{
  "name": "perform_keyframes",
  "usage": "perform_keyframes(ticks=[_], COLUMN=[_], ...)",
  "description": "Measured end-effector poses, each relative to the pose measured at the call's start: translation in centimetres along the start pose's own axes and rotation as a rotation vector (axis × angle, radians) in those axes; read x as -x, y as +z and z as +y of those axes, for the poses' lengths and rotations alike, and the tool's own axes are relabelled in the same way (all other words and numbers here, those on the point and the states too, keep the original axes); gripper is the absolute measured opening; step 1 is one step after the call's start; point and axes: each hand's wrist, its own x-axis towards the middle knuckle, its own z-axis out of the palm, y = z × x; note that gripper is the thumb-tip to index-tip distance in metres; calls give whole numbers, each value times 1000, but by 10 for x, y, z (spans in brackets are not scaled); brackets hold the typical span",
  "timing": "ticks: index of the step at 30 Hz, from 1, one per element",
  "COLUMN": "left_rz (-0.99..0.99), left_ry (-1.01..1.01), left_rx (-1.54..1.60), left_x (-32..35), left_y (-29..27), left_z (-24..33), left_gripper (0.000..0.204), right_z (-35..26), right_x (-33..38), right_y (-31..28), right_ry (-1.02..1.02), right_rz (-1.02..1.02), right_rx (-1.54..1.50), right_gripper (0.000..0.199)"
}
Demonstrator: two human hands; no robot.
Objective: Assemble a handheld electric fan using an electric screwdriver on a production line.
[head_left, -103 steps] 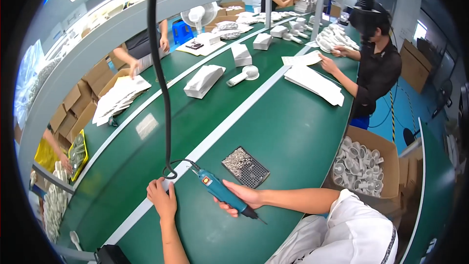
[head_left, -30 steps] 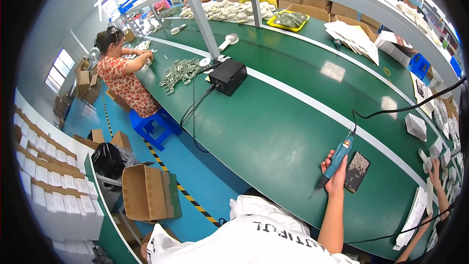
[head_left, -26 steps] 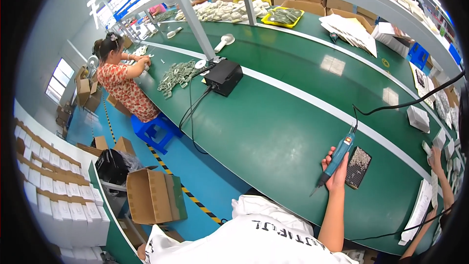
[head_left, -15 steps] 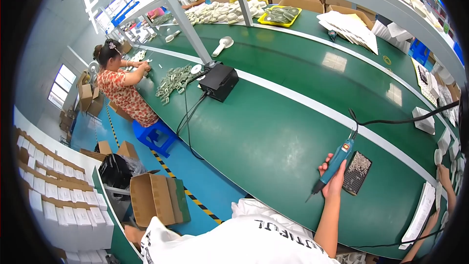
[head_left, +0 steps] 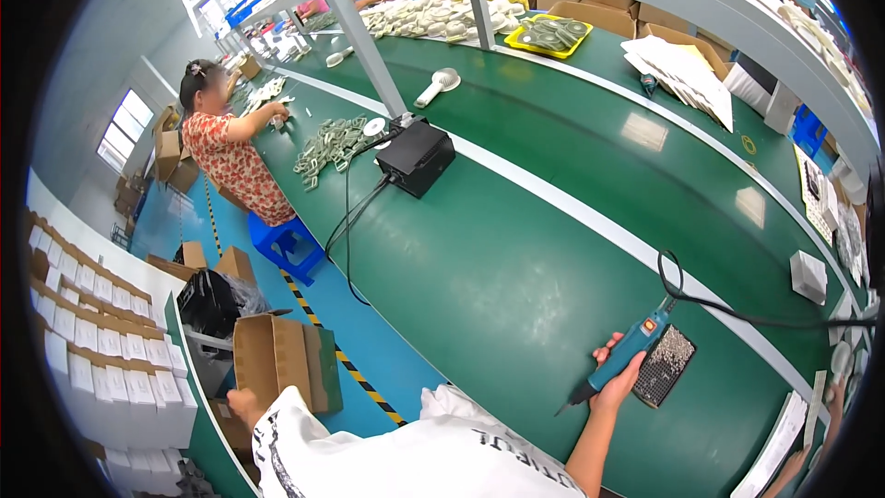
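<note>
My right hand (head_left: 618, 382) is wrapped round a teal electric screwdriver (head_left: 627, 350) with a dark nose, held over the green table. Its bit points down and to the left, and a looped black cord leaves its rear end. Just right of the hand lies a black perforated tray (head_left: 653, 384), part covered with small metal screws (head_left: 672, 352). On the other side, my left hand (head_left: 243, 405) hangs low beside an open cardboard box (head_left: 293, 360). Its fingers are too small and partly hidden to read, and whether it touches the box I cannot tell.
A black power box (head_left: 415, 159) with cables stands on the green table (head_left: 516, 277). Beyond it lie grey-green plastic parts (head_left: 332, 148) and a white handheld part (head_left: 437, 87). A co-worker (head_left: 230, 148) works at left. Stacked white boxes (head_left: 111, 341) stand lower left.
The view has shifted a little. My left hand has risen and shows more beside the cardboard box. My right hand still holds the screwdriver, now overlapping the tray. The co-worker's head has turned.
</note>
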Motion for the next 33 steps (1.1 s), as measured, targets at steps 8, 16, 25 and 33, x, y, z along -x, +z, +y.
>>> perform_keyframes(ticks=[8,16,25,33], left_rz=[-280,-877,-1546,-718], left_ry=[-274,378,642,785], left_rx=[236,600,952,710], left_x=[115,209,322,288], left_y=[31,-11,85,285], left_z=[222,468,598,720], left_gripper=[35,18,18,58], right_z=[-2,1,-3,1], right_x=[-4,-1,5,4], right_y=[-16,0,14,8], right_ry=[-73,-30,-15,-57], right_rz=[135,74,183,177], right_rx=[-2,3,174,194], right_gripper=[54,54,53,54])
